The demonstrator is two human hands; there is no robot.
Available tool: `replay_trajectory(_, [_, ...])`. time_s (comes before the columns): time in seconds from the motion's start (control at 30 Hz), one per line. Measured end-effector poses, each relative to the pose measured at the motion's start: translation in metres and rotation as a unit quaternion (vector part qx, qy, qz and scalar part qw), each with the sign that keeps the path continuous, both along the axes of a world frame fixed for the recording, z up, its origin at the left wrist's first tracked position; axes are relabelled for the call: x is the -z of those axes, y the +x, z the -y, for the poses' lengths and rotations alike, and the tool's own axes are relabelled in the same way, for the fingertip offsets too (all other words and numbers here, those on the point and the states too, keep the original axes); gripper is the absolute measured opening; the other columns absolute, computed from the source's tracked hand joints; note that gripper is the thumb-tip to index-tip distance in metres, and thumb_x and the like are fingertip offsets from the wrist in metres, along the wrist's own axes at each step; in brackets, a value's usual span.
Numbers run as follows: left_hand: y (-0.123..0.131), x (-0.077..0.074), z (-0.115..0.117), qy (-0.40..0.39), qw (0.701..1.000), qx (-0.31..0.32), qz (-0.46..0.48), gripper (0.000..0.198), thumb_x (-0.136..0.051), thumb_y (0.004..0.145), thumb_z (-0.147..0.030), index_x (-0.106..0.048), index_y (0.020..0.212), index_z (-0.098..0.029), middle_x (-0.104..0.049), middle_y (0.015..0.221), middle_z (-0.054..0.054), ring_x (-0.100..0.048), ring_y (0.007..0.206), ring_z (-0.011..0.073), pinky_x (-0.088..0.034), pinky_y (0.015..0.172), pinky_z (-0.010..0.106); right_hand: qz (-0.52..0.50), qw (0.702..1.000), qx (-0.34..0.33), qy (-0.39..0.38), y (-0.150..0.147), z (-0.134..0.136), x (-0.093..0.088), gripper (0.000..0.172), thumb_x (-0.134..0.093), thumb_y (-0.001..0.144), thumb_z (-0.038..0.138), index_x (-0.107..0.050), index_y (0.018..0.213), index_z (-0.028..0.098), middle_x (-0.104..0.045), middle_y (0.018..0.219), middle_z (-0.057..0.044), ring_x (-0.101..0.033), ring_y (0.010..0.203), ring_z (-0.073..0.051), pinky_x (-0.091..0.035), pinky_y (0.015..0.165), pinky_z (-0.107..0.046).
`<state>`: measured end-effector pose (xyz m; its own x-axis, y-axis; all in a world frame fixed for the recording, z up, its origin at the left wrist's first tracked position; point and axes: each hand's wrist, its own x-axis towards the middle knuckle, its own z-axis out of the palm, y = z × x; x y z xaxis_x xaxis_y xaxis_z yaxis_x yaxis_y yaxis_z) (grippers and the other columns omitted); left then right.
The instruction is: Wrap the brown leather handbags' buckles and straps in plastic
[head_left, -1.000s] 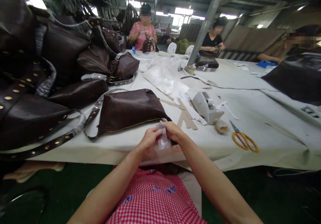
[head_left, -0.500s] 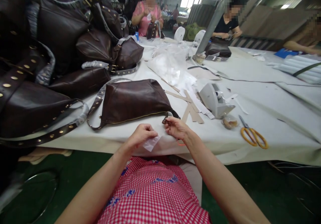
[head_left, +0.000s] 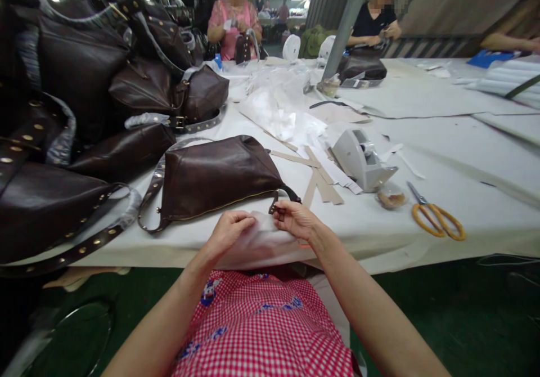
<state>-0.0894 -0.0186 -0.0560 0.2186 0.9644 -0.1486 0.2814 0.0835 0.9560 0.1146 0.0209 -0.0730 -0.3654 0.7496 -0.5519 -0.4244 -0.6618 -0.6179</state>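
A dark brown leather bag [head_left: 219, 177] lies flat on the table, its zipped edge towards me. My left hand [head_left: 230, 232] pinches a thin, translucent plastic sheet [head_left: 262, 225] between thumb and fingers. The sheet spans the gap to my right hand [head_left: 294, 219], in front of the bag's right corner. Between its fingertips, my right hand grips a small dark leather tab [head_left: 273, 205] at the end of the zip. Whether the right fingers also touch the plastic I cannot tell.
Wrapped brown bags [head_left: 84, 67] are heaped on the left. Card strips [head_left: 323, 183], a tape dispenser [head_left: 360, 160], a tape roll [head_left: 392, 197] and orange-handled scissors [head_left: 439, 219] lie to the right. Plastic sheets [head_left: 276, 101] pile up behind. Co-workers [head_left: 236, 19] work across the table [head_left: 455, 157].
The plastic sheet, which hung from my left hand, now stretches across towards my right hand. My right hand keeps the leather tab. The view has shifted slightly.
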Motion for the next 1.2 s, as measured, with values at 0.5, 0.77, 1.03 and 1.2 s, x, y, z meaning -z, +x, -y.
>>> replay_trajectory(0.5, [0.008, 0.007, -0.005, -0.051, 0.998, -0.009, 0.017, 0.023, -0.068, 0.064, -0.036, -0.061, 0.057, -0.015, -0.052, 0.055, -0.003, -0.042, 0.056, 0.0109, -0.032, 0.055, 0.023, 0.015, 1.0, 0.014, 0.017, -0.005, 0.006, -0.009, 0.014, -0.07, 0.071, 0.013, -0.057, 0.07, 0.017, -0.064, 0.064, 0.003, -0.061, 0.058, -0.008, -0.051, 0.056, -0.021])
replay_trajectory(0.77, [0.014, -0.001, -0.006, -0.063, 0.997, -0.024, 0.041, 0.024, -0.071, 0.061, -0.032, -0.055, 0.054, -0.016, -0.052, 0.054, -0.004, -0.043, 0.054, 0.0099, -0.033, 0.055, 0.023, 0.004, 1.0, 0.006, 0.026, -0.003, 0.006, -0.008, 0.013, -0.067, 0.075, 0.013, -0.055, 0.071, 0.017, -0.063, 0.063, 0.002, -0.059, 0.052, -0.008, -0.048, 0.049, -0.018])
replay_trajectory(1.03, [0.016, 0.003, -0.006, -0.055, 0.997, -0.014, 0.048, 0.026, -0.073, 0.06, -0.029, -0.052, 0.053, -0.016, -0.05, 0.053, -0.005, -0.042, 0.053, 0.0088, -0.032, 0.055, 0.023, 0.0, 1.0, 0.007, 0.025, -0.001, 0.006, -0.009, 0.008, -0.062, 0.078, 0.012, -0.058, 0.072, 0.016, -0.062, 0.06, 0.003, -0.053, 0.047, -0.006, -0.046, 0.046, -0.017])
replay_trajectory(1.2, [0.014, 0.001, -0.005, -0.059, 0.996, -0.017, 0.061, 0.028, -0.075, 0.059, -0.029, -0.05, 0.053, -0.016, -0.049, 0.053, -0.005, -0.041, 0.054, 0.0086, -0.031, 0.055, 0.022, -0.007, 0.999, 0.01, 0.037, 0.0, 0.006, -0.006, 0.008, -0.063, 0.078, 0.013, -0.059, 0.071, 0.016, -0.062, 0.063, 0.003, -0.053, 0.048, -0.005, -0.046, 0.046, -0.017])
